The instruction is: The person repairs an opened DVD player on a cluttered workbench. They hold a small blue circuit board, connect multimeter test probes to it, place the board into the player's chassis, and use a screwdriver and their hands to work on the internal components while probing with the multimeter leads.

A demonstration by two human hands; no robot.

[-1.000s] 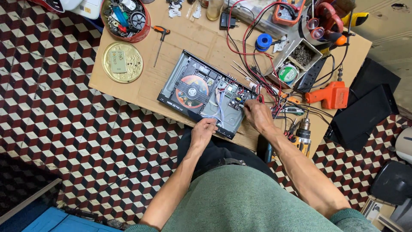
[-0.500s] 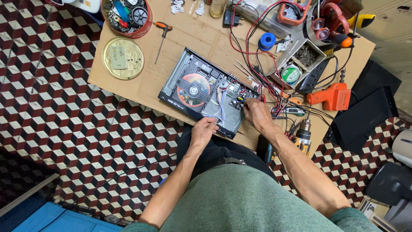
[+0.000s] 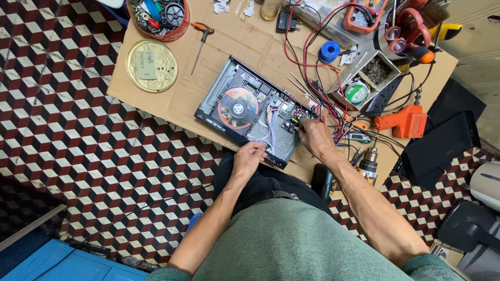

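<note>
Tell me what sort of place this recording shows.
Probably an informal electronics repair spot at home: an opened black disc player lies on a cardboard-covered low table above a patterned tile floor, with an orange power drill and tangled red wires nearby.

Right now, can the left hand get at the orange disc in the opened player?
Probably yes. The left hand rests on the near edge of the opened disc player, the cover is off, and nothing lies between it and the orange disc.

Orange multimeter, grey screen, table's far edge.
</note>
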